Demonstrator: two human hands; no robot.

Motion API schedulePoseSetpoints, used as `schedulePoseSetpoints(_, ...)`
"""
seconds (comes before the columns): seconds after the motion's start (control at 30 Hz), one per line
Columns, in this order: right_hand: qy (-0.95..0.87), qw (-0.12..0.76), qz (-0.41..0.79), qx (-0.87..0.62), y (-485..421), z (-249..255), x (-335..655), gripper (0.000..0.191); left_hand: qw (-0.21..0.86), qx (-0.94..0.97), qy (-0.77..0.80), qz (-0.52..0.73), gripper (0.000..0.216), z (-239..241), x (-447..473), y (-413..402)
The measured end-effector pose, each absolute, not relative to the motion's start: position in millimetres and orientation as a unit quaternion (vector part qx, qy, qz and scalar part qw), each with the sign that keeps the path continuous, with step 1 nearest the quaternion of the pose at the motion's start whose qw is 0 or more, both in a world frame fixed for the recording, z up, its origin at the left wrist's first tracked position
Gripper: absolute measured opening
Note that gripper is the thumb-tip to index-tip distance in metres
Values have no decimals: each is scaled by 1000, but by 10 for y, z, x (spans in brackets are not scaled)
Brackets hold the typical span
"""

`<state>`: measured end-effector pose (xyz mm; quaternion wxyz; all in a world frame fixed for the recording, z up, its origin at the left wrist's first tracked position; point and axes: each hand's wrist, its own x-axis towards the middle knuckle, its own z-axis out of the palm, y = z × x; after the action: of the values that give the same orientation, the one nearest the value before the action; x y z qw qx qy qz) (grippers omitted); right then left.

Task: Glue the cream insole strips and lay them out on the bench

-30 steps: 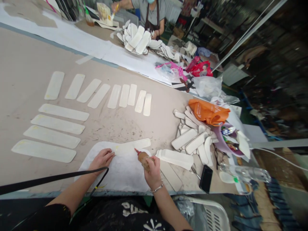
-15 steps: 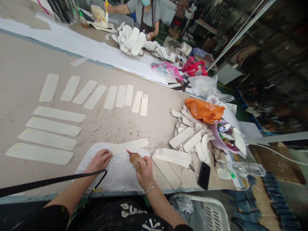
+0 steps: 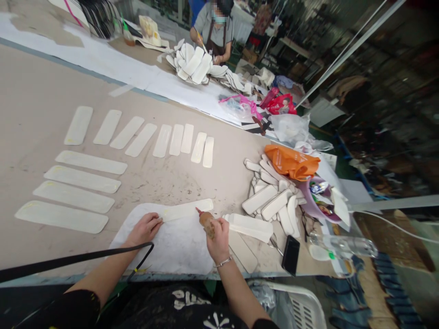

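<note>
A long pale strip with rounded corners (image 3: 187, 209) lies across the upper edge of a white sheet (image 3: 164, 249). My left hand (image 3: 146, 227) has its fingers together on the strip's left end, pressing or pinching it. In my right hand (image 3: 218, 237) is a brown glue bottle (image 3: 207, 223), tilted so that its red nozzle points at the right part of the strip. Whether the tip touches the surface I cannot tell. Just right of that hand lies a stack of white strips (image 3: 250, 227), partly over a flat beige piece (image 3: 243, 251).
Several pale strips (image 3: 73, 162) lie spaced out at the left and back. To the right are a heap of white pieces (image 3: 270, 192), an orange bag (image 3: 293, 161), a purple basin (image 3: 310, 203) and a phone (image 3: 291, 255). A co-worker (image 3: 214, 34) sits across the table.
My right hand has moved the glue bottle rightwards along the strip. My left hand stays at the strip's left end. The co-worker's raised hand has come down, and the view has shifted slightly.
</note>
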<state>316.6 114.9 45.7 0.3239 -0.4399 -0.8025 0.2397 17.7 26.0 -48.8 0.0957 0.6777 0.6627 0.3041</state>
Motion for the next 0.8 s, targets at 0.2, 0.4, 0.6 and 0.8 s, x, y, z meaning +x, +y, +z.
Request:
schedulePoseSetpoints(0.2, -813, 322, 242, -421, 1023, 416, 2924, 49, 131, 682, 676, 246, 31, -432, 177, 331)
schedulePoseSetpoints(0.4, -812, 323, 232, -428, 1059, 411, 2995, 52, 183, 689, 690, 126, 31, -112, 264, 490)
schedulePoseSetpoints(0.6, -758, 364, 180, -509, 1261, 505, 3514, 39, 210, 681, 702, 10, 30, 192, 326, 699)
schedulePoseSetpoints(0.8, -648, 432, 196, -596, 1142, 640, 3916, 36, 308, 621, 720, -34, 19, 807, 471, 1131)
